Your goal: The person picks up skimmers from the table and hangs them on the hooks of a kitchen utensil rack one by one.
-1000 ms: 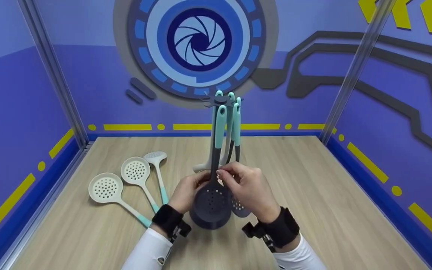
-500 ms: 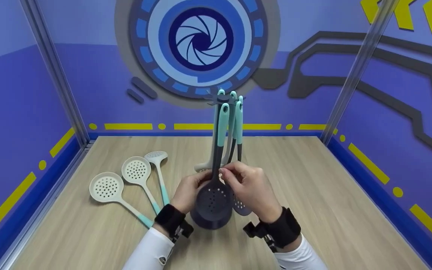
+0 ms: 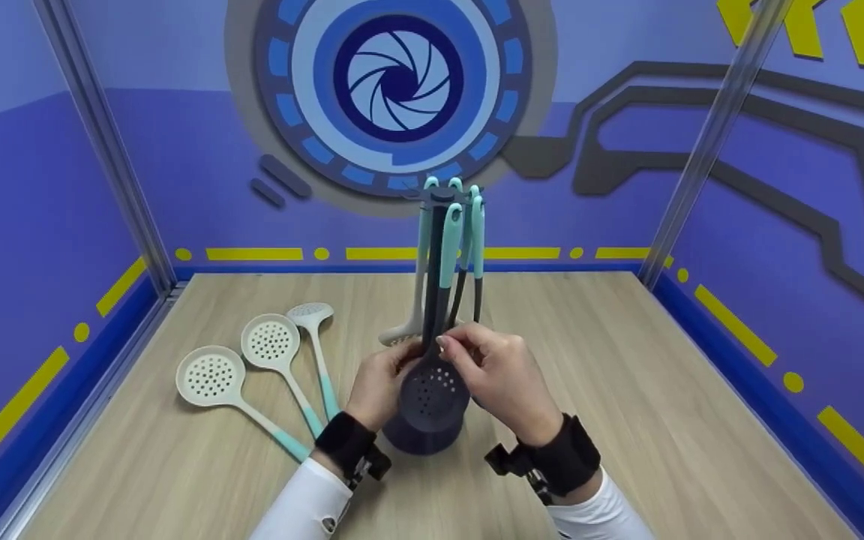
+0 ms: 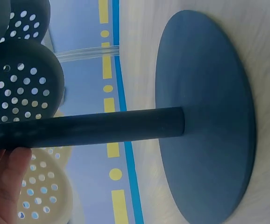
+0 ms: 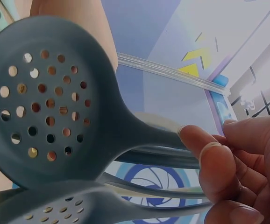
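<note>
A dark utensil stand with a round base [image 4: 205, 116] and a hooked top [image 3: 443, 196] stands on the table before me. My left hand [image 3: 379, 382] holds its pole [image 4: 88, 128] low down, as the left wrist view shows. A dark skimmer [image 3: 432, 397] with a mint handle hangs on the near side. My right hand [image 3: 507, 379] pinches its neck with thumb and fingertips. Behind it hang more mint-handled utensils, among them a second dark perforated one [image 5: 60, 207] and a cream skimmer [image 4: 41, 186].
To the left lie two cream skimmers [image 3: 211, 375] [image 3: 271, 341] and a smaller perforated utensil [image 3: 312, 311], all with mint handles. Blue patterned walls [image 3: 177, 172] enclose the wooden table [image 3: 664, 420] at the back and both sides.
The stand has turned a little, and the hanging near skimmer has swung slightly to the right. Both hands stay at about the same places on it.
</note>
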`<action>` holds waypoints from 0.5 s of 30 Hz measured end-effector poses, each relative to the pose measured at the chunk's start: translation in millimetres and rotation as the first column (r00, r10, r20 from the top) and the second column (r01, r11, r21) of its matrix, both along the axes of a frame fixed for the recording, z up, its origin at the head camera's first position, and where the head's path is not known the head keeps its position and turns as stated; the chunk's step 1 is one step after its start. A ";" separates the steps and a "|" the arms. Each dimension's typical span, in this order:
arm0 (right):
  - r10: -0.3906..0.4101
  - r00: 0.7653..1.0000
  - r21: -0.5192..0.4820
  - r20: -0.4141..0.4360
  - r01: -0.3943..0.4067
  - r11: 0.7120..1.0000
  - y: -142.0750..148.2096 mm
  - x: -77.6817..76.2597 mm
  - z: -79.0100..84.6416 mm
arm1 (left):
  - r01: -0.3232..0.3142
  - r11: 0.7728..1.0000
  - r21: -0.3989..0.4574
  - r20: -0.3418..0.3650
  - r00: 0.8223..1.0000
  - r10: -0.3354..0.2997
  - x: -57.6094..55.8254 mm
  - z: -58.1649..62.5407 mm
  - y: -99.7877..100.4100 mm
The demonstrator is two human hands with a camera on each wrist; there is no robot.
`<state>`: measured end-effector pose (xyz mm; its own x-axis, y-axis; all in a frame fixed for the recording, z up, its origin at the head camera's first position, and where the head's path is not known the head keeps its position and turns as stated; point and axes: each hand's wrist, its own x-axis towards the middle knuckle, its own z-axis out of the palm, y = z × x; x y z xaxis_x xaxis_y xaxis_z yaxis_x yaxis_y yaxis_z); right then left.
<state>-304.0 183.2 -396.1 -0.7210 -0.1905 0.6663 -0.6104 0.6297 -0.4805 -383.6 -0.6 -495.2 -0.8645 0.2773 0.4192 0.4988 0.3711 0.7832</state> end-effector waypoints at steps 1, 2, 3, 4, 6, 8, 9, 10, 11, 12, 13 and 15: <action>0.001 1.000 -0.001 0.002 -0.001 1.000 -0.2 0.1 0.0 | -0.005 1.000 0.002 -0.005 1.000 0.005 0.3 -0.2 0.4; 0.001 1.000 -0.003 0.005 -0.001 1.000 -0.4 0.0 -0.2 | -0.014 1.000 0.000 -0.013 1.000 0.014 0.4 -0.3 0.8; 0.002 1.000 -0.004 0.008 -0.002 1.000 -0.5 0.1 -0.4 | -0.024 1.000 -0.003 -0.023 0.999 0.024 0.5 -0.4 1.4; 0.003 1.000 -0.006 0.012 -0.003 1.000 -0.5 0.0 -0.6 | -0.032 0.999 -0.005 -0.028 0.999 0.032 0.6 -0.5 2.0; 0.005 1.000 -0.011 0.020 -0.005 1.000 -0.7 -0.1 -0.9 | -0.050 0.999 -0.015 -0.043 0.998 0.050 0.6 -0.6 3.0; 0.007 1.000 -0.017 0.025 -0.007 1.000 -0.9 -0.3 -1.1 | -0.066 0.997 -0.025 -0.046 0.997 0.065 0.6 -0.6 3.8; 0.009 1.000 -0.019 0.027 -0.008 1.000 -1.0 -0.3 -1.2 | -0.069 0.997 -0.026 -0.038 0.997 0.068 0.6 -0.5 4.0; 0.009 1.000 -0.019 0.027 -0.008 1.000 -1.1 -0.3 -1.2 | -0.071 0.997 -0.028 -0.027 0.997 0.070 0.7 -0.5 4.0; 0.007 1.000 -0.018 0.027 -0.006 1.000 -1.2 -0.3 -1.2 | -0.073 0.997 -0.029 -0.018 0.997 0.072 0.8 -0.5 4.0; 0.006 1.000 -0.016 0.026 -0.005 1.000 -1.3 -0.2 -1.1 | -0.073 0.997 -0.031 -0.013 0.997 0.073 1.0 -0.5 3.7; 0.005 1.000 -0.015 0.025 -0.005 1.000 -1.4 -0.1 -1.0 | -0.073 0.997 -0.031 -0.001 0.997 0.073 1.1 -0.3 3.6; 0.006 1.000 -0.016 0.027 -0.006 1.000 -1.6 0.2 -0.5 | -0.074 0.997 -0.034 0.014 0.997 0.075 1.4 0.1 3.4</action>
